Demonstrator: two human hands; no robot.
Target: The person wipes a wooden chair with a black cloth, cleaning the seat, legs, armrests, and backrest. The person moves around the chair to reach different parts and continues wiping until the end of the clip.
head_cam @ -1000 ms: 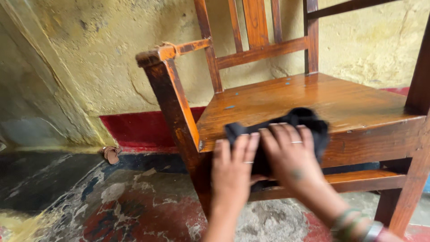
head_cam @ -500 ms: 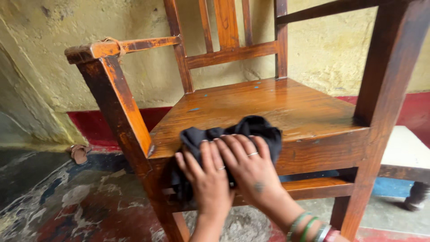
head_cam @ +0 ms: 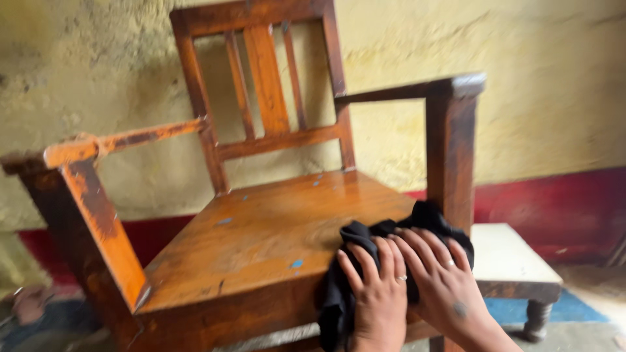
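Yellowed plaster wall [head_cam: 554, 78] behind wooden armchair [head_cam: 261, 228] | black cloth [head_cam: 372, 241] on seat's front right corner | left hand [head_cam: 377, 303] and right hand [head_cam: 450, 290] — fingers spread flat, pressing cloth, no closed grip | low stool [head_cam: 515, 264] beside.

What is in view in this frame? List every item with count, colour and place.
wooden armchair: one, orange-brown, centre, against the wall
black cloth: one, black, on the seat's front right corner, hanging over the edge
low stool: one, pale top with dark turned leg, right of the chair
wall: yellow, stained, with a red band along the bottom
floor: blue and grey patches, lower right
left hand: one, flat on the cloth, ring on a finger
right hand: one, flat on the cloth, ring on a finger
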